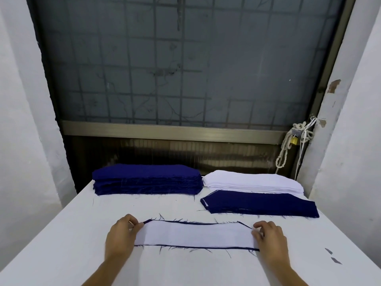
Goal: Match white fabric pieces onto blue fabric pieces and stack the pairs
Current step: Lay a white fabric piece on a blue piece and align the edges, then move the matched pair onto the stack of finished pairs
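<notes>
A long white fabric piece (195, 234) lies on a blue fabric piece (198, 248) in front of me; only a thin blue rim shows around it. My left hand (120, 236) pinches the pair's left end. At the right end my right hand (270, 238) pinches the edge with curled fingers. A thick stack of blue pieces (147, 179) sits at the back left. Beside it at the back right is a stack of white pieces (251, 180). In front of the white stack lies a low pile of paired pieces (259, 204), blue side up.
The white table (82, 234) runs to a dark window and metal sill at the back. White walls close in on both sides. A rope and padlock (293, 140) hang at the back right. Small grey scraps (332, 255) lie near the table's right edge.
</notes>
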`<state>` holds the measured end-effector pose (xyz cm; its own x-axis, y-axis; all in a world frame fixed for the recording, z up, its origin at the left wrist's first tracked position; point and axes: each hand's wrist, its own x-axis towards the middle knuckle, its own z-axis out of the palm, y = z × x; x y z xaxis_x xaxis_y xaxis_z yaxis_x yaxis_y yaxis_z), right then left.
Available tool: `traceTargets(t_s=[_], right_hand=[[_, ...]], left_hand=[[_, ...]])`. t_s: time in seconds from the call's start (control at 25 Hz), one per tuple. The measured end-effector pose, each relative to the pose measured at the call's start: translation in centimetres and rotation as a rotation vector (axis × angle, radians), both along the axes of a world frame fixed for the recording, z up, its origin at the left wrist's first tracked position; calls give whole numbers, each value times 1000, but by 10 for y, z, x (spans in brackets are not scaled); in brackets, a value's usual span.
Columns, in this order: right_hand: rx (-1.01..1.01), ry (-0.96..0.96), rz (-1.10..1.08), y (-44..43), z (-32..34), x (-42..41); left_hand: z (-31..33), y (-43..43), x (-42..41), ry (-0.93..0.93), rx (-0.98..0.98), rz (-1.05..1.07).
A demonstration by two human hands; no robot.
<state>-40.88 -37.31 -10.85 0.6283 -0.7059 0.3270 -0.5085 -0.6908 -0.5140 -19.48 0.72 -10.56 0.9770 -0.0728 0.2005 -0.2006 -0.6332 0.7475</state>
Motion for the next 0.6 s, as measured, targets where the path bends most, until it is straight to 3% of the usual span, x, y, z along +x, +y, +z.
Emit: traceTargets(t_s=[0.12, 0.24, 0.6], right_hand=[[-13, 9, -13, -2, 11, 7], [-70, -55, 45, -6, 42, 33], [-104, 15, 219, 15, 109, 158]], left_hand=[[11, 7, 6, 26, -204, 31], [33, 18, 30, 33, -241, 49], [104, 19, 135, -133, 136, -31]])
